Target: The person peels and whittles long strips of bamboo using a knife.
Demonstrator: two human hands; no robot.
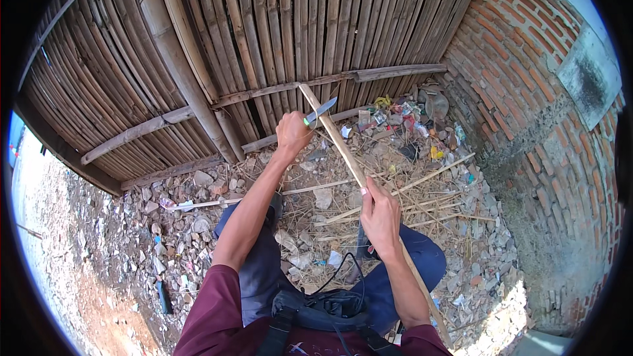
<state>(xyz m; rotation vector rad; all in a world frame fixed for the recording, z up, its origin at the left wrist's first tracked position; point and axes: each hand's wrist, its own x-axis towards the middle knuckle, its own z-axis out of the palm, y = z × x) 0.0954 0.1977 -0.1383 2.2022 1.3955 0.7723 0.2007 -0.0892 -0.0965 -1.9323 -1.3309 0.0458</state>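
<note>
My left hand (294,132) is closed around the handle of a knife (322,111), whose blade points up and to the right. The blade lies against a long pale stick (337,142), looking like split bamboo or wood, near its far end. My right hand (380,217) grips that stick lower down, around its middle. From its far end by the slatted wall, the stick slants down to the right, passing along my right forearm toward the lower edge. A thin curl or strand shows beside the blade.
Ahead stands a bamboo slat wall (283,33) with crossbars; a brick wall (527,79) rises on the right. Rubble and litter (409,115) cover the ground. Several thin strips (422,211) lie before my knees. A dark object (163,297) lies at the left.
</note>
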